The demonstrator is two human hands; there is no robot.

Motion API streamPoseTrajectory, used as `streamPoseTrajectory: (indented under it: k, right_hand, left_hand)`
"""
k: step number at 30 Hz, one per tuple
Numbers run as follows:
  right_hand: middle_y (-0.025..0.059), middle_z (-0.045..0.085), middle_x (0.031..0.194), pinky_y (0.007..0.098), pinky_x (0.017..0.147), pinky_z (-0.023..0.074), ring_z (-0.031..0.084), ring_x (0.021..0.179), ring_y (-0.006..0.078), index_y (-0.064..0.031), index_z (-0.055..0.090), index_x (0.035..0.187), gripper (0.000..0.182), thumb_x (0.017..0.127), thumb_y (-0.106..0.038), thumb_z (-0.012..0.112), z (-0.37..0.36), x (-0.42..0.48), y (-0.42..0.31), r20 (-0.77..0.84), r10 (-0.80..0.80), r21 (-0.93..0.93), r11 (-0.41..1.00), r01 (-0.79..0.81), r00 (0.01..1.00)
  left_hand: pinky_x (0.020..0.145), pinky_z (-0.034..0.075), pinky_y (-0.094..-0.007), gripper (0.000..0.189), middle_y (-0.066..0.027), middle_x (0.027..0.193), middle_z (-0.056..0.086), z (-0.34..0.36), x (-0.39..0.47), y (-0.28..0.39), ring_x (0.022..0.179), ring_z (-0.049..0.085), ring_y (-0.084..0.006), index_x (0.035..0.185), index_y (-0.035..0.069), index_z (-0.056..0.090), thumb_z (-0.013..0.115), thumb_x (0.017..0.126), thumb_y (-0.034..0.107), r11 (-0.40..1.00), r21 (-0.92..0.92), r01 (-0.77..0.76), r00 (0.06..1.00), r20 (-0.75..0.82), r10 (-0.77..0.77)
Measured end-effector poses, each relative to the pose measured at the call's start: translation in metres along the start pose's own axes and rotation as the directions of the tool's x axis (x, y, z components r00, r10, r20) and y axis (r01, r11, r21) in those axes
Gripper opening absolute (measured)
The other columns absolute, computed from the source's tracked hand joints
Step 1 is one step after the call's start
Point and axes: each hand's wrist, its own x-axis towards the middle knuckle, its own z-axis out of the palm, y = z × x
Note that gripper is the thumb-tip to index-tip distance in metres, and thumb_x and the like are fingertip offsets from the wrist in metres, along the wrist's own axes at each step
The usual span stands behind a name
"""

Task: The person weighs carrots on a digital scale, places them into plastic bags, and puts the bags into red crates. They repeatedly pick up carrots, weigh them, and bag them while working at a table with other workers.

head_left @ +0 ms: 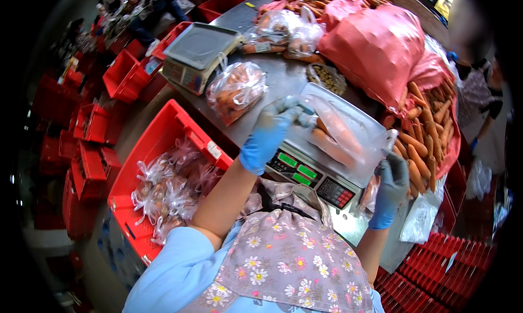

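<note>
Both my hands wear blue gloves and hold a clear plastic bag of carrots [337, 127] above the tray of a digital scale [365, 121]. My left hand [273, 125] pinches the bag's left end. The right end of the bag is between the fingers of my right hand [390, 186]. Green digits glow on the scale's display. Left of the scale, a filled, tied bag of carrots [237, 90] rests on the metal table [253, 131]. Loose carrots [421, 149] lie in an opened pink sack at the right.
A red crate [175, 113] of tied bags stands at the left. Behind are a second scale [202, 45], more bagged carrots [278, 27], a full pink sack [376, 47] and a bag of small brownish items [325, 78]. Folded plastic bags [421, 221] hang at the right edge.
</note>
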Motion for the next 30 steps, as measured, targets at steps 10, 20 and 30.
streamPoseTrajectory:
  k: [10, 20, 30]
  right_hand:
    - [0.017, 0.061, 0.09, 0.0384, 0.076, 0.0465, 0.06, 0.088, 0.032, -0.0045, 0.059, 0.096, 0.018, 0.08, -0.007, 0.052, 0.071, -0.027, -0.064, 0.527, -0.492, -0.257, 0.685, 0.682, 0.692]
    - [0.0165, 0.061, 0.102, 0.0455, 0.091, 0.0383, 0.056, 0.101, 0.0342, -0.0049, 0.058, 0.101, 0.026, 0.084, -0.024, 0.055, 0.017, 0.033, 0.027, 0.156, -0.058, -0.962, 0.216, 0.165, 0.986]
    - [0.01, 0.061, 0.095, 0.0386, 0.079, 0.0443, 0.057, 0.093, 0.0273, -0.0101, 0.061, 0.092, 0.018, 0.075, -0.015, 0.061, 0.074, -0.001, -0.018, 0.607, -0.283, -0.584, 0.474, 0.658, 0.743]
  left_hand:
    - [0.054, 0.039, -0.0138, 0.033, -0.0037, 0.109, 0.062, 0.032, -0.021, 0.027, 0.061, 0.047, -0.0002, 0.122, 0.002, 0.054, 0.046, 0.09, 0.0, 0.981, 0.16, 0.111, 0.99, 0.07, -0.124]
    - [0.042, 0.036, -0.0169, 0.034, 0.0064, 0.082, 0.059, 0.022, -0.041, 0.02, 0.048, 0.039, 0.0006, 0.124, 0.006, 0.054, 0.05, 0.09, 0.003, 0.916, 0.258, 0.307, 0.951, -0.054, -0.304]
    - [0.046, 0.04, -0.0151, 0.049, -0.0036, 0.123, 0.056, 0.041, -0.03, 0.024, 0.054, 0.043, -0.0001, 0.137, 0.006, 0.037, 0.048, 0.09, 0.0, 0.924, 0.33, 0.193, 0.969, 0.083, -0.232]
